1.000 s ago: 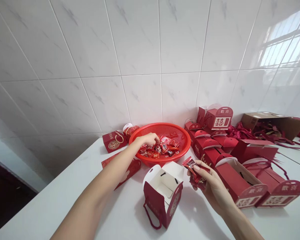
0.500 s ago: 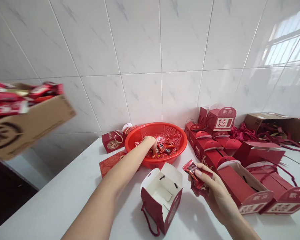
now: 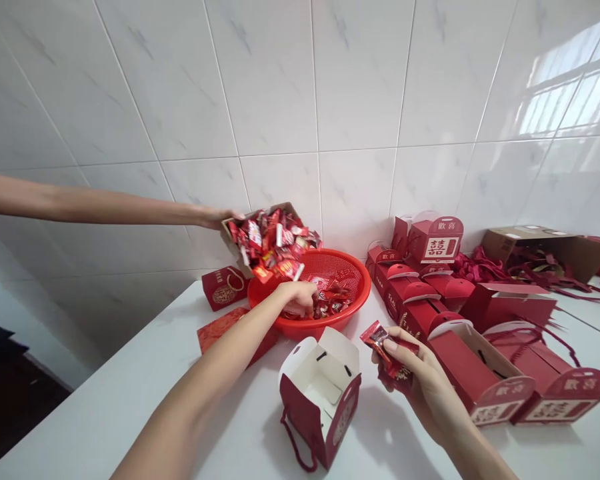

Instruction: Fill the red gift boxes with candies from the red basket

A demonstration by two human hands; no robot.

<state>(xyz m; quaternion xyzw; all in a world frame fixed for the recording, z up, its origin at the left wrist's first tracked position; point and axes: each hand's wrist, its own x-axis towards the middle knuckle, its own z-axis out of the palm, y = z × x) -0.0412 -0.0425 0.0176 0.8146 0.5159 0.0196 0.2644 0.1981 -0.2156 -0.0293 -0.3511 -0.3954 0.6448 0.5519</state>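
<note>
At near left, the person's left forearm [image 3: 225, 380] is bare and slender, tapering from a fuller end at the near edge to a narrow wrist and an ungloved left hand [image 3: 301, 298]. At near right, a similarly slim, bare right forearm [image 3: 463, 427] leads to an ungloved right hand [image 3: 420, 367] with long fingers and a visible thumbnail [image 3: 390, 345].

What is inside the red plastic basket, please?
Wrapped candies lie in the red plastic basket. The left hand and tilted carton cover part of it; what is behind them, and the bottom beneath the candies, cannot be seen.
</note>
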